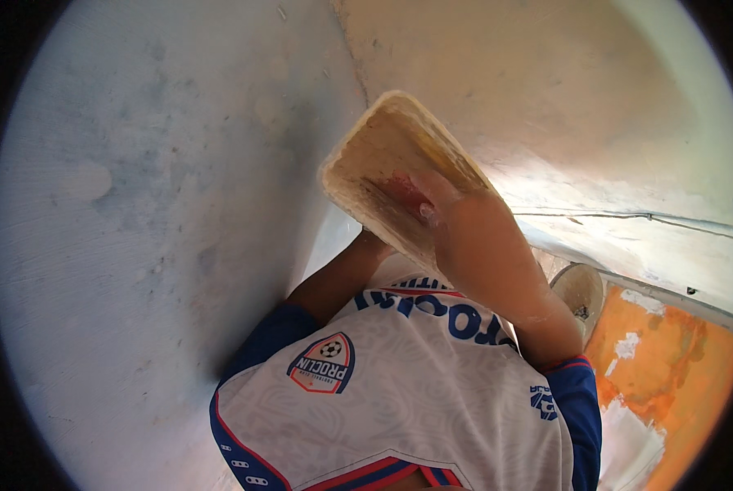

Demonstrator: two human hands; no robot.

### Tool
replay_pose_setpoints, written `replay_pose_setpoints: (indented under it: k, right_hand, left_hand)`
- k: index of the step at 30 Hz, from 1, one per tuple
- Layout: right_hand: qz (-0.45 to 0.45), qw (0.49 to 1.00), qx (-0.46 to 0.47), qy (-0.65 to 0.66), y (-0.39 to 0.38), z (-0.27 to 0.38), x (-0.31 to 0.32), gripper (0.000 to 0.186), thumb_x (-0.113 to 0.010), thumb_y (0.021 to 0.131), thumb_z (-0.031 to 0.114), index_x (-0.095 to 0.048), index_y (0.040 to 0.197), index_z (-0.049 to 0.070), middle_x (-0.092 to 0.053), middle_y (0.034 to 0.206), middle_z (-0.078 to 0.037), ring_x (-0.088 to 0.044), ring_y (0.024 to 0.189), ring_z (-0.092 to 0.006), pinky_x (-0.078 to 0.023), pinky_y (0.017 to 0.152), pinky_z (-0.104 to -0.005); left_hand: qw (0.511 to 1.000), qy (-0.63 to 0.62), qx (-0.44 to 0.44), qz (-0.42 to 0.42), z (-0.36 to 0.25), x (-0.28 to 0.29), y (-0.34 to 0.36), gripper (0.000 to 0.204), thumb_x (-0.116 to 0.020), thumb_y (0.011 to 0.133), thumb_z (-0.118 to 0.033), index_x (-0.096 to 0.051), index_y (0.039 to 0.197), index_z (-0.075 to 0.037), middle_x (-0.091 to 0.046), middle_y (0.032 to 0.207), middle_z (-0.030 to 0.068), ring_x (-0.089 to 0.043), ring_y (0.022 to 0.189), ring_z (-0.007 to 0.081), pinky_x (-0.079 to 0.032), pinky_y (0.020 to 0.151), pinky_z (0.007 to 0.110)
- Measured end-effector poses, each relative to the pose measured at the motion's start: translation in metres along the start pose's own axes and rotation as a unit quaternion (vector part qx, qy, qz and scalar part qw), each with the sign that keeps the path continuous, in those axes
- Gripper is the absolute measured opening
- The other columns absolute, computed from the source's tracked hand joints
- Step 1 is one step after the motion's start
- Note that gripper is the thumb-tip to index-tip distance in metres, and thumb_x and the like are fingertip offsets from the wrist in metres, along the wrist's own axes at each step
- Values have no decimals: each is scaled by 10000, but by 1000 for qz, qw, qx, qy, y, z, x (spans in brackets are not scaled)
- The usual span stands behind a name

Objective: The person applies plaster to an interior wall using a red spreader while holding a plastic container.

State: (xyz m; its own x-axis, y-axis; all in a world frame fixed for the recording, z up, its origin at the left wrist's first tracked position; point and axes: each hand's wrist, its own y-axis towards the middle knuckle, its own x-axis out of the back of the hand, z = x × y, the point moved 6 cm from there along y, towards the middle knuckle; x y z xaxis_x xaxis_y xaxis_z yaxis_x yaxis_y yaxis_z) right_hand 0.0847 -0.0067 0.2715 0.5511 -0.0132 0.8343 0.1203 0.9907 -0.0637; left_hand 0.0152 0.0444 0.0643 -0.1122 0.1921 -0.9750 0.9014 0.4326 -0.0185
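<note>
Raised in front of my chest is a cream rectangular tray-like tool point(391, 131), tilted, with a rounded rim and a grimy tan face streaked yellow. My right hand point(473, 225) lies over that face, its fingers curled at a reddish part in the middle; what exactly they grip is unclear. My left forearm point(333, 282) reaches up behind the tool's lower left, and the fingers of that hand are hidden by it.
A pale, smudged wall point(112, 245) fills the left. A tan surface point(563, 82) spans the upper right, with a cable point(620, 214) along a lighter band below it. At the right are a round, dirty container point(581, 290) and an orange surface with white patches point(661, 360).
</note>
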Motion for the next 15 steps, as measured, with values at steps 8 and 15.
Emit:
replay_pose_setpoints:
  k: [8, 15]
  right_hand:
    - [-35, 992, 24, 120, 5, -2, 8, 327, -598, 909, 18, -650, 1231, 28, -715, 920, -246, -685, 838, -450, -538, 762, -475]
    - [-28, 987, -35, 153, -2, -8, 23, 356, -595, 910, 18, -639, 1263, 17, -718, 977, -251, -698, 905, -431, -541, 820, -446]
  left_hand:
    - [996, -20, -18, 82, -5, -27, 11, 610, -481, 1055, -496, -405, 1525, -116, -504, 1480, 141, -515, 1360, 265, -470, 1125, 442]
    - [977, 24, -15, 213, -10, -55, 15, 631, -439, 1059, -531, -397, 1528, -111, -486, 1502, 146, -513, 1365, 272, -459, 1143, 442]
